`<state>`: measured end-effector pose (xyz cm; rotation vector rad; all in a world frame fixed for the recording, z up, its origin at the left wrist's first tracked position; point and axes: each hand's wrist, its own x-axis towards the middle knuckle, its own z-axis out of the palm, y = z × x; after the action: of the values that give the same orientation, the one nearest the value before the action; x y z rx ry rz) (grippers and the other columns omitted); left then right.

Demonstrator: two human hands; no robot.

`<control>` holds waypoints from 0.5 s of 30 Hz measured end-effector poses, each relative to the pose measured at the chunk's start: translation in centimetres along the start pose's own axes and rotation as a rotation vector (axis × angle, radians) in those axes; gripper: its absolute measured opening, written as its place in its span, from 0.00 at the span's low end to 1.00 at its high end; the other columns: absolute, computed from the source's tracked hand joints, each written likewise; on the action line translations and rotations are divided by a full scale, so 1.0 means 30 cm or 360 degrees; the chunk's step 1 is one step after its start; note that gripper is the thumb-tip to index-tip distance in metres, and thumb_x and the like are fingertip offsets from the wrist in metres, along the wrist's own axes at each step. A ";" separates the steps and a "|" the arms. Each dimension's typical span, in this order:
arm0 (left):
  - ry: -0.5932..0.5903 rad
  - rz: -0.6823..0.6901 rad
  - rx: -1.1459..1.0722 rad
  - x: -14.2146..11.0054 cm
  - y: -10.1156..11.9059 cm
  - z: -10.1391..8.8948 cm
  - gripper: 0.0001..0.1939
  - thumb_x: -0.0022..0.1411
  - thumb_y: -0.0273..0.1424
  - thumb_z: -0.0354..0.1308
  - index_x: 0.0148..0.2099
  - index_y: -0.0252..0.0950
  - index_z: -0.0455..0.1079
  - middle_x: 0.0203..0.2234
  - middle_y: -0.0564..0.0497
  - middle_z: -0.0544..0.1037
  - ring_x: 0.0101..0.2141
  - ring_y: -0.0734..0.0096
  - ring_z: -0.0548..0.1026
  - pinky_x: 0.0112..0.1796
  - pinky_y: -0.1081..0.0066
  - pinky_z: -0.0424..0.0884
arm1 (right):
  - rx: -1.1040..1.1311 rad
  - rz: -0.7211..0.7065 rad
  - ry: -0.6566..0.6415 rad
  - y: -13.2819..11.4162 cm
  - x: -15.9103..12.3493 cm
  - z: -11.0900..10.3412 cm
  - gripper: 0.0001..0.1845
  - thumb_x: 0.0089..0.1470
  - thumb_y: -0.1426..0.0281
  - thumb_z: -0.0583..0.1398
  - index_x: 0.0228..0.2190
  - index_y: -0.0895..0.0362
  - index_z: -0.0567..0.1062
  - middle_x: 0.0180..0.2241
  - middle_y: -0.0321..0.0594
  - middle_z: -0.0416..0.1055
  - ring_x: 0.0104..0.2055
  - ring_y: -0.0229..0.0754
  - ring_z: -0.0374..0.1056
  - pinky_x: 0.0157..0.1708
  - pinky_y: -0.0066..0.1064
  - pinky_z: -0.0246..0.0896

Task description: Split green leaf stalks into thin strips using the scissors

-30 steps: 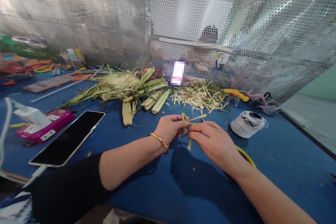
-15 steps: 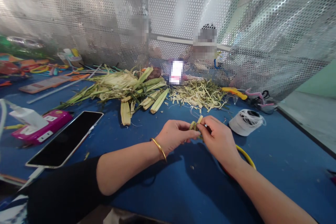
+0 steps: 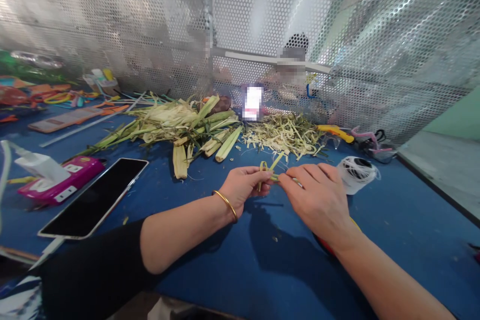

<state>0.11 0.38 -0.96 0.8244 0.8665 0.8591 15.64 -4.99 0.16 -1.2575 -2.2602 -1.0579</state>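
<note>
Between my two hands are narrow green plant strips (image 3: 276, 161), bent into a small loop with ends sticking out. My left hand (image 3: 245, 185), wearing a gold bangle (image 3: 226, 205), pinches the looped part between thumb and fingers. My right hand (image 3: 317, 195) is closed on the strip's other side, a short way to the right; its fingertips are partly hidden by the back of the hand. Both hands are above the blue table (image 3: 232, 270). Behind my right hand stands a spool of white thread (image 3: 352, 180), partly covered by it. A yellow-and-red handle shows under my right wrist.
Husks and stalks (image 3: 168, 120) lie at the back left, with a heap of shredded trimmings (image 3: 285, 132) to their right. A phone (image 3: 95, 200) and a purple power strip (image 3: 63, 180) are at the left. Perforated metal panels (image 3: 150, 25) close off the back.
My right hand has moved right, away from my left, and has turned more palm-down. My left hand has shifted slightly left. More of the looped strip now shows between them.
</note>
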 end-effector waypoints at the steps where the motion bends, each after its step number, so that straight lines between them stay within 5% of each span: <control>1: -0.0005 0.0020 0.0006 -0.001 -0.003 0.001 0.02 0.53 0.24 0.62 0.29 0.29 0.75 0.21 0.50 0.76 0.21 0.81 0.71 0.29 0.76 0.70 | -0.0039 -0.0041 0.0012 -0.009 -0.002 -0.001 0.10 0.58 0.76 0.54 0.31 0.57 0.75 0.27 0.39 0.72 0.31 0.41 0.61 0.35 0.35 0.48; 5: 0.0020 0.0085 0.0015 -0.001 -0.007 -0.003 0.03 0.49 0.26 0.65 0.29 0.31 0.75 0.22 0.51 0.77 0.22 0.80 0.72 0.28 0.77 0.69 | 0.0361 0.0167 -0.0017 -0.051 -0.005 0.008 0.14 0.59 0.73 0.53 0.27 0.58 0.76 0.23 0.40 0.70 0.27 0.40 0.61 0.30 0.34 0.50; 9: 0.0172 0.0101 0.0025 0.004 0.001 -0.009 0.07 0.46 0.27 0.68 0.31 0.32 0.76 0.22 0.52 0.77 0.21 0.80 0.71 0.24 0.78 0.67 | 0.1656 0.1269 -0.0237 -0.074 -0.001 0.042 0.17 0.57 0.60 0.54 0.30 0.57 0.78 0.27 0.40 0.72 0.28 0.40 0.67 0.30 0.32 0.59; 12: 0.0167 0.0133 0.0050 0.005 0.005 -0.008 0.07 0.46 0.27 0.68 0.30 0.32 0.76 0.22 0.52 0.77 0.21 0.79 0.72 0.24 0.78 0.67 | 0.2458 0.2071 -0.0328 -0.072 0.001 0.070 0.21 0.45 0.53 0.63 0.31 0.58 0.78 0.26 0.39 0.73 0.24 0.40 0.68 0.26 0.32 0.60; 15: 0.0141 0.0082 0.0080 0.005 0.003 -0.006 0.06 0.46 0.27 0.68 0.30 0.32 0.76 0.22 0.51 0.77 0.20 0.80 0.72 0.23 0.78 0.67 | 0.2617 0.2322 0.0005 -0.071 0.001 0.083 0.20 0.37 0.56 0.68 0.30 0.57 0.78 0.26 0.37 0.73 0.24 0.37 0.67 0.26 0.31 0.61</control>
<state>-0.03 0.58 -0.99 0.8608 0.9509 0.9279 13.98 -3.82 -2.40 -1.2935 -0.8084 1.0750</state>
